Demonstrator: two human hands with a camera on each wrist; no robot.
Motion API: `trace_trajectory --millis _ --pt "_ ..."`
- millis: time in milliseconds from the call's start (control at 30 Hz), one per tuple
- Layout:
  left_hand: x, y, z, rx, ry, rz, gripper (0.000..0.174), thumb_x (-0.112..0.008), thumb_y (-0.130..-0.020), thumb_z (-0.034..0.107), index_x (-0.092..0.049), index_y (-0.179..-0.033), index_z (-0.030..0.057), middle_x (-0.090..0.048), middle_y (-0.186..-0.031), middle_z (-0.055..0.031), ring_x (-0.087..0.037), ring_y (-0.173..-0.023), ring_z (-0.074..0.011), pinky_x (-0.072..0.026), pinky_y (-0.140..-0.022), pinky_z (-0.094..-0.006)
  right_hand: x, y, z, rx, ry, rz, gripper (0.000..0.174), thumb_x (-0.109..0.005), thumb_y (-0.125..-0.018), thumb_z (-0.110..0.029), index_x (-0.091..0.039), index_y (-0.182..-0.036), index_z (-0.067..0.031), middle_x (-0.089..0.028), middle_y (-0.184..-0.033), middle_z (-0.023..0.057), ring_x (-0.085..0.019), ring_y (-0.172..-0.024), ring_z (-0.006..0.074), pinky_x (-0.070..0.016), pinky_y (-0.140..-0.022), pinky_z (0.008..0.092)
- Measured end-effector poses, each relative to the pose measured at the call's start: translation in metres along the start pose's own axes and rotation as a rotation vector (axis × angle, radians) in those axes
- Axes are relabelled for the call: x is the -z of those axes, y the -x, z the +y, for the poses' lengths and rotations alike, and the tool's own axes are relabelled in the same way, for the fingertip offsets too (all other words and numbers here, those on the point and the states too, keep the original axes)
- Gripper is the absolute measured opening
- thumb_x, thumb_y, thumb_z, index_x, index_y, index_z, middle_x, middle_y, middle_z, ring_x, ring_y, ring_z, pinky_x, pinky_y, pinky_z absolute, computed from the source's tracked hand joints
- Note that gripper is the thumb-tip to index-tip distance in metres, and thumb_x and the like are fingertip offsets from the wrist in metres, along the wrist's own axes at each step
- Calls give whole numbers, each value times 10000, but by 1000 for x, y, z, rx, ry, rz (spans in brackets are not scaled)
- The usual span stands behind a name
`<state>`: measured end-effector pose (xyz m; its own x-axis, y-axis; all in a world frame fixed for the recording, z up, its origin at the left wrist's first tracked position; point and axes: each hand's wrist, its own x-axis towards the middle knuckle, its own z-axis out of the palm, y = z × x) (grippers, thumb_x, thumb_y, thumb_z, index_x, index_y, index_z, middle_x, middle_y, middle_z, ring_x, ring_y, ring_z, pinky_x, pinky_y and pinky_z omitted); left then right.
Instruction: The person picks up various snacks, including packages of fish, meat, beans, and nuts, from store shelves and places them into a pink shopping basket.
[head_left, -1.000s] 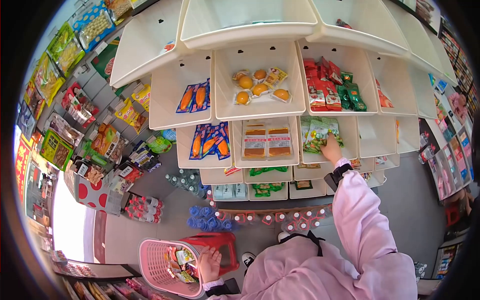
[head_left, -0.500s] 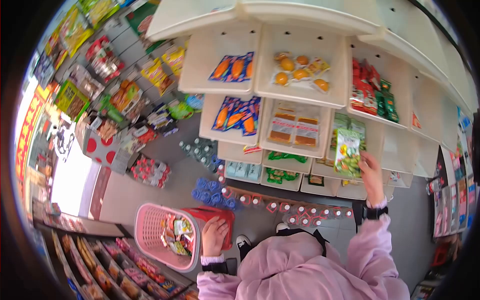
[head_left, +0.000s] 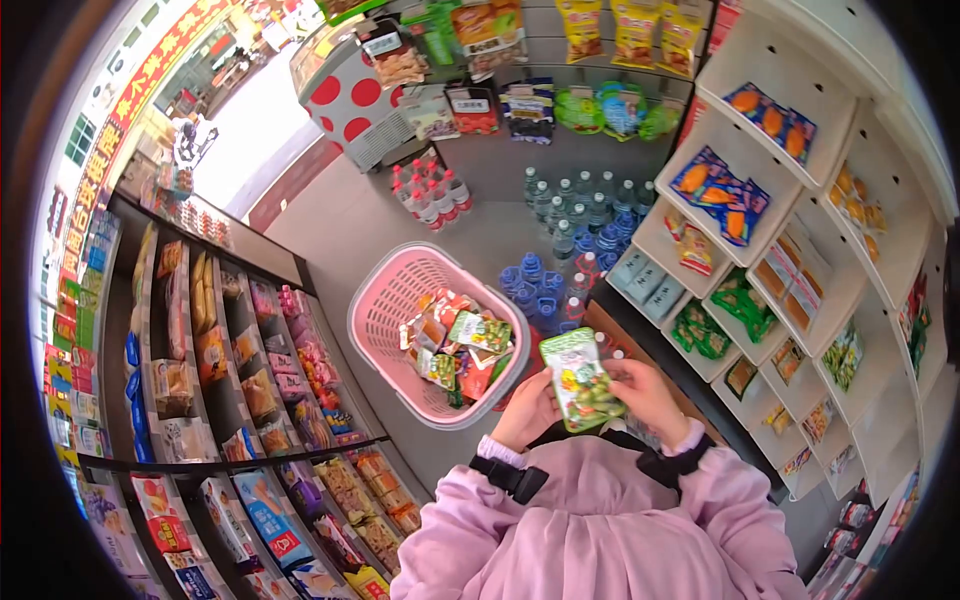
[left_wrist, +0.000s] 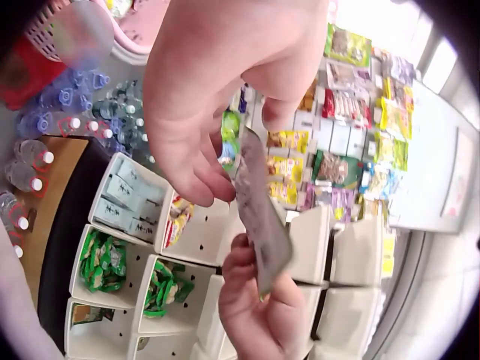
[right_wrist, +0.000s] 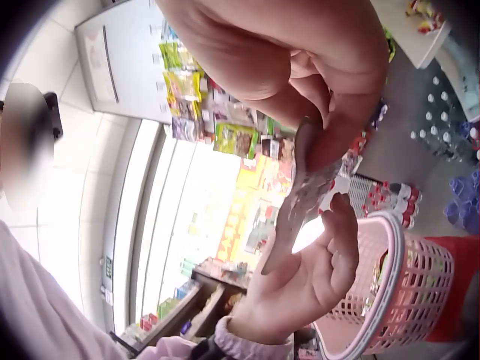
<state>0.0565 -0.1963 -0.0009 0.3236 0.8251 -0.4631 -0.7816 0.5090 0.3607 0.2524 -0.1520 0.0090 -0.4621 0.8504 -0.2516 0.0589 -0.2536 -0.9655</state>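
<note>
A green snack packet [head_left: 579, 380] is held upright in front of my chest between both hands. My left hand [head_left: 540, 392] pinches its left edge, thumb on one side and fingers on the other. My right hand [head_left: 622, 378] grips its right side. In the left wrist view the packet [left_wrist: 260, 214] shows edge-on between the left hand [left_wrist: 241, 154] above and the right hand [left_wrist: 255, 292] below. In the right wrist view its silver back [right_wrist: 300, 201] runs from the right hand [right_wrist: 319, 131] down to the left hand [right_wrist: 315, 262]. A pink basket [head_left: 385, 300] with several snack packets hangs just left of the hands.
White shelf bins [head_left: 740, 150] with snack packs line the right side. Bottled water [head_left: 575, 215] stands on the floor ahead. A low rack of packaged snacks [head_left: 220, 360] runs along the left. A red-dotted stand [head_left: 350, 100] is at the back, by the bright doorway.
My right hand pulled the green packet out of the shelf bin and brought it down to my chest. My left hand left the basket handle and took the packet's other edge. My head turned left and down.
</note>
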Motion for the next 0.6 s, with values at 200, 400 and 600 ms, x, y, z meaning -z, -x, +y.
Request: trace_trajectory --millis 200,400,600 --pt "88 48 43 -179 9 204 278 -452 -851 66 -420 -1125 33 -529 -1085 -98 -546 -952 -236 -458 -811 -382 -118 -106 55 115 155 -99 335 -537 -727 2 -510 -1059 39 -572 -907 110 -570 -807 163 -463 -708 264" --pt "182 32 90 -193 107 400 273 -446 -819 -15 -430 -1092 6 -534 -1046 -131 -541 -941 -280 -477 -769 -409 -180 -122 50 12 220 -251 525 -505 -739 -5 -287 -1216 20 -478 -1060 154 -565 -857 202 -470 -696 292" --pt "314 -22 118 -178 136 534 178 -471 -798 8 -479 -968 -44 -549 -906 -141 -547 -802 -260 -489 -679 -351 -115 -70 56 90 526 -257 439 -527 -749 -122 -399 -1137 38 -486 -1031 205 -562 -808 253 -453 -704 317"
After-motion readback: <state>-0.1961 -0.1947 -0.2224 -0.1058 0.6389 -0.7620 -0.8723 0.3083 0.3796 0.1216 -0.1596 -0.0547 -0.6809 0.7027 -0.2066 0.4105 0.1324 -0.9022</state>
